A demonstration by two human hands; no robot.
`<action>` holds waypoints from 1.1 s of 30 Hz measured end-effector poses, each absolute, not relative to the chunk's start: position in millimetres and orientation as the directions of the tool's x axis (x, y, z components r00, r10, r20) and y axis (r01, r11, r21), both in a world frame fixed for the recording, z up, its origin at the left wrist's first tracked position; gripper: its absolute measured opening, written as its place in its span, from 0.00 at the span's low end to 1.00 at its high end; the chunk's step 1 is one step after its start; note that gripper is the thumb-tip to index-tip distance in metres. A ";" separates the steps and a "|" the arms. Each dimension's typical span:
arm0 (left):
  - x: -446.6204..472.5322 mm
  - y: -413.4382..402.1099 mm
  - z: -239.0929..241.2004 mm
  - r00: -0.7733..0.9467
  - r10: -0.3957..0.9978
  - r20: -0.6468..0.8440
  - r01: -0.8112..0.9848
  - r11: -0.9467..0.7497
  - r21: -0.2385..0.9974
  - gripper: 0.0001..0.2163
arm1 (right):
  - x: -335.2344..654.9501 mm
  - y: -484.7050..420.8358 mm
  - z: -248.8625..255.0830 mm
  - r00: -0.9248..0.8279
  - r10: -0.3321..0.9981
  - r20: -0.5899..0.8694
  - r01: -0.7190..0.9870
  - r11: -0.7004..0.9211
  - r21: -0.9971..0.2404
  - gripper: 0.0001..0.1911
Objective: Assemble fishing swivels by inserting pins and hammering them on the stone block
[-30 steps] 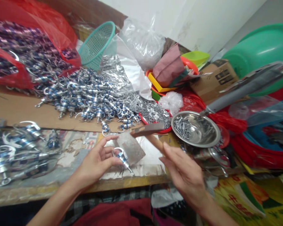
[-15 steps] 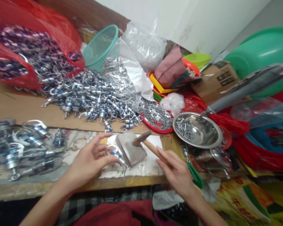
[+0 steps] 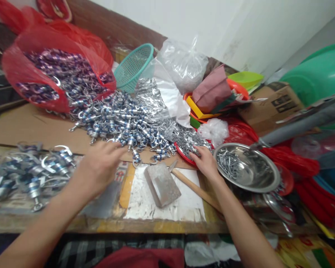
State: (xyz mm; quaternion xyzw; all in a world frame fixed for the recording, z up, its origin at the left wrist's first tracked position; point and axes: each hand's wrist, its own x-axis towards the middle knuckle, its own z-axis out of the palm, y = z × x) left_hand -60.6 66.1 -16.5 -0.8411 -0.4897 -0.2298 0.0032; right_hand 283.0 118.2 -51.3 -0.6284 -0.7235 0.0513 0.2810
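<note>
Crowding a cardboard-covered bench (image 3: pixel 30 128): swivel fittings (image 3: pixel 123 123); white wall (image 3: pixel 212 26) behind.

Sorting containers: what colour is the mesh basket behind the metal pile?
Teal-green basket; head view.

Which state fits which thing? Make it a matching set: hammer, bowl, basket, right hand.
Things:
1. hammer
2. bowl
3. basket
4. right hand

States:
A. fingers on the metal bits in the red tray
B. lying on the table, head next to the grey block
C. holds screws
D. tipped on its side at the back

Pairs: 1-B, 2-C, 3-D, 4-A
</note>
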 end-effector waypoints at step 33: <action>21.7 24.4 -18.5 0.075 0.997 0.028 0.264 -0.047 0.963 0.05 | 170.4 18.6 -4.5 -0.213 0.892 0.399 0.354 0.451 -0.819 0.12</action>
